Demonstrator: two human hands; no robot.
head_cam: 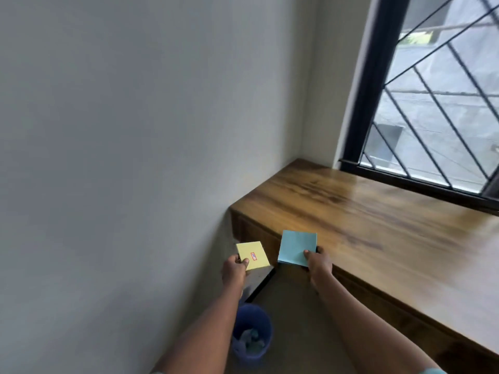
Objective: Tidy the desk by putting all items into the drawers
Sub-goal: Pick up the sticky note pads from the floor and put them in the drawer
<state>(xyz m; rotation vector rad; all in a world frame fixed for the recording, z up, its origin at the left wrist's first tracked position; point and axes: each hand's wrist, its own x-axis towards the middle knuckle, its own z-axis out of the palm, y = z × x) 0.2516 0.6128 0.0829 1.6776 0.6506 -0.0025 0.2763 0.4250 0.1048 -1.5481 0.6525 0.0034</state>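
Note:
My left hand (234, 269) pinches a yellow sticky-note pad (253, 255) with a small red label, held in the air left of the desk's corner. In my right hand (318, 264) is a light blue sticky-note pad (296, 247), gripped at its lower right corner in front of the desk's front edge. The wooden desk (378, 211) runs along the window wall to the right; its drawer fronts (251, 233) show dark below the top at the left end. I cannot tell whether a drawer is open behind the pads.
A blue waste bin (252, 336) with crumpled paper stands on the floor between my arms. A grey wall fills the left. A barred window (437, 103) sits above the desk. A dark-edged panel (259, 282) lies under my left hand.

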